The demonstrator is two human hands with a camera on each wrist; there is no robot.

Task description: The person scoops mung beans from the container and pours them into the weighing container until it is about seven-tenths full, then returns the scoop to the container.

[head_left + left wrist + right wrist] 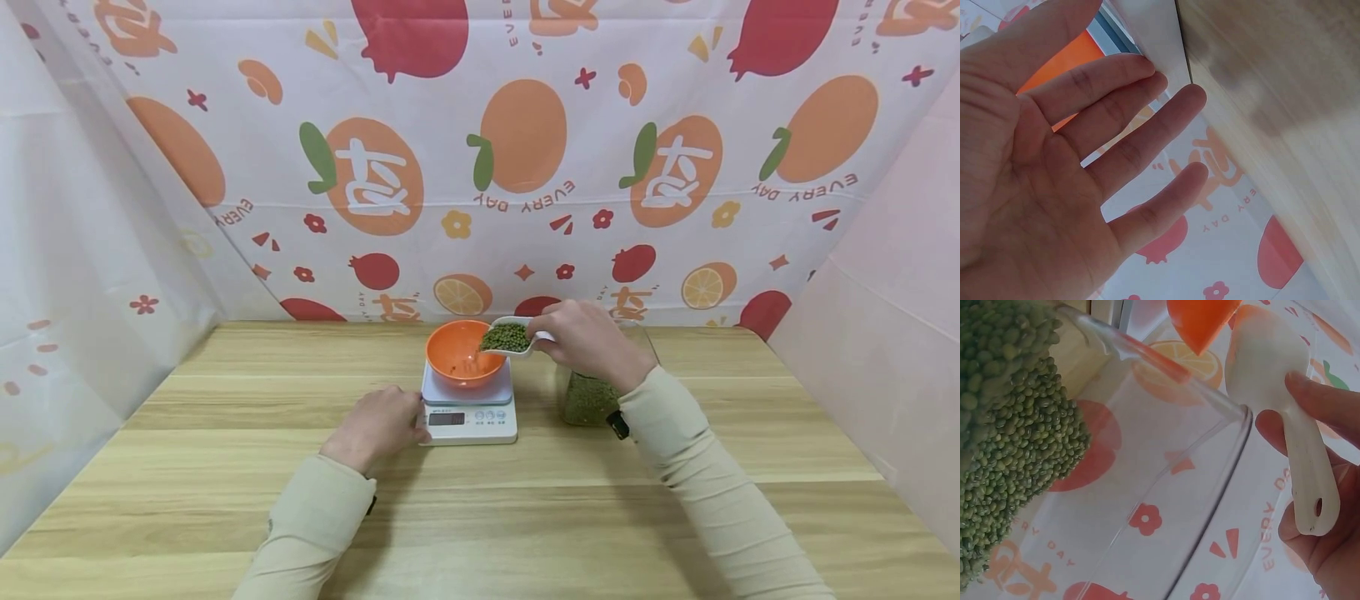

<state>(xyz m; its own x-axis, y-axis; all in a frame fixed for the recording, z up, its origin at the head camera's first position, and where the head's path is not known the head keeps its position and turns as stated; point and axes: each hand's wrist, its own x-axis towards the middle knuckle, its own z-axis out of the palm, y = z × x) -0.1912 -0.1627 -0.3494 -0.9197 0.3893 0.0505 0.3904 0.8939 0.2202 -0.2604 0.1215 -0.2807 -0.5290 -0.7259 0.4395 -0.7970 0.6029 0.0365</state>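
My right hand (588, 340) grips the handle of a white scoop (1310, 462) heaped with green mung beans (506, 337). The scoop's front lip is over the right rim of an orange bowl (450, 346), with a few beans visible inside. That bowl stands on a white kitchen scale (468, 432) with a small display. Along the scale's left side lies my left hand (381, 423), its fingers (1129, 156) fairly straight in the left wrist view and the fingertips at the scale's edge. Below the right forearm sits a clear container (1210, 506) holding more mung beans (1019, 456).
All of this stands on a light wooden table (225, 500), the scale near its back edge. A fruit-printed white cloth (450, 208) hangs directly behind, and plain-looking cloth sides close in the left and right. The right forearm partly hides the container.
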